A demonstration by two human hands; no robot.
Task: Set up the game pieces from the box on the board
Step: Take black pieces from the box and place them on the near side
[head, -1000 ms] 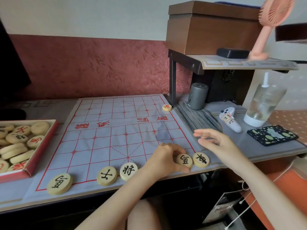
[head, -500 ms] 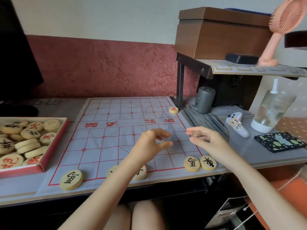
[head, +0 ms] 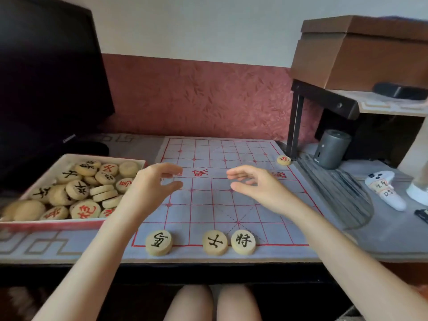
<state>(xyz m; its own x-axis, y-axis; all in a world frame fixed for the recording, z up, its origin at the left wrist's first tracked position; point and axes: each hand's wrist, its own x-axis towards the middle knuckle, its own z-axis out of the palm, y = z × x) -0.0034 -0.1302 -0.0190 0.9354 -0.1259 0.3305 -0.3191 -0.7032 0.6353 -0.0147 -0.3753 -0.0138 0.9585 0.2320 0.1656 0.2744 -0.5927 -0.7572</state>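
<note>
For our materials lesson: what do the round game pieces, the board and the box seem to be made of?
Game pieces: probably pale wood, matt; thick discs with painted black or red characters. Board: likely thin cloth or paper, matt; it lies flat with no visible thickness, printed red lines. Box: seemingly cardboard; thin walls, red outside.

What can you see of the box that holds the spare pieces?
The box is a shallow open tray, white inside with a red front wall, on the table left of the board. It holds a jumbled heap of pale round pieces marked red or black, some blank side up. The left hand hovers by its right corner.
</note>
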